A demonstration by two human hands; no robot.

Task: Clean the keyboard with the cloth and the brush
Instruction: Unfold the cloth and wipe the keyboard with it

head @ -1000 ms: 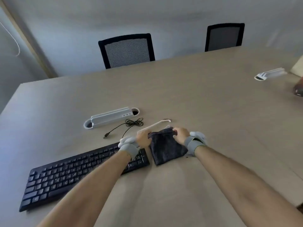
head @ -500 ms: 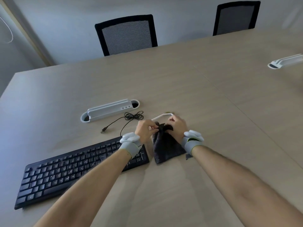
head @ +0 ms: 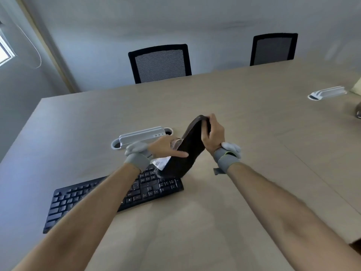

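Note:
A dark cloth [head: 187, 153] hangs in the air above the table, stretched between both hands. My right hand [head: 212, 133] grips its upper end, raised higher. My left hand [head: 166, 146] pinches its lower left edge, where a white label shows. The cloth's bottom hangs over the right end of the black keyboard [head: 148, 189], which lies at an angle on the table under my left forearm. The brush is hidden behind the cloth and hands.
A grey cable port [head: 141, 136] is set into the beige table [head: 254, 153] just beyond my left hand; a second one [head: 327, 93] sits far right. Two black mesh chairs [head: 160, 62] stand at the far edge. A dark object [head: 358, 112] peeks in at the right border.
Both hands have lifted the cloth off the table. It was bunched flat beside the keyboard and now hangs stretched, with the right hand raised higher.

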